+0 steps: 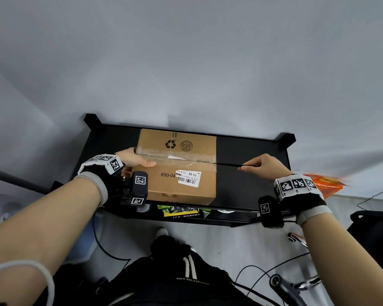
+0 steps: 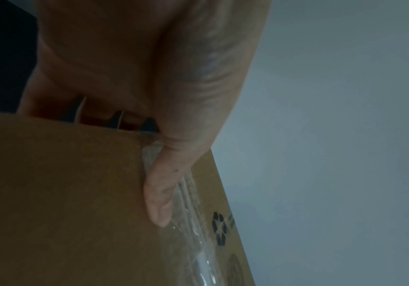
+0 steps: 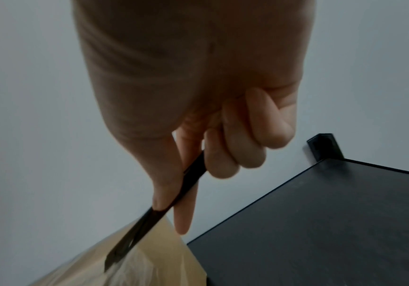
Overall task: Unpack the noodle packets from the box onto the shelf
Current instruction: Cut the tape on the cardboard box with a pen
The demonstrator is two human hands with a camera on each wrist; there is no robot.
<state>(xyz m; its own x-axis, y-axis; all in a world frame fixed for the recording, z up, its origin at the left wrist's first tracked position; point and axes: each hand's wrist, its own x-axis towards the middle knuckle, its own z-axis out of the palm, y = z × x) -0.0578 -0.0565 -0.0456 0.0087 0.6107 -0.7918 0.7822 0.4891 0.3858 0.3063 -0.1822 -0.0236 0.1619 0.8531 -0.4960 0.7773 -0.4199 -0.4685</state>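
Cardboard box [image 1: 181,166] sat shut, nothing unpacked: left hand [image 1: 132,160] gripped its nine-o'clock edge, fingers [image 3: 232,151] of the right hand [image 1: 266,165] pinched a black knife [image 3: 134,234] at three.

On black shelf top [image 1: 248,180] sits brown cardboard box [image 1: 164,188], L of centre. R of shelf lies orange packet [image 1: 327,187].

The box [image 1: 164,188] is plain brown, printed with a black recycling mark [image 1: 170,144] and bearing a white barcode label [image 1: 188,177]. The shelf [image 1: 248,180] and knife [image 1: 228,164] are black; the wall [image 1: 186,62] pale grey.
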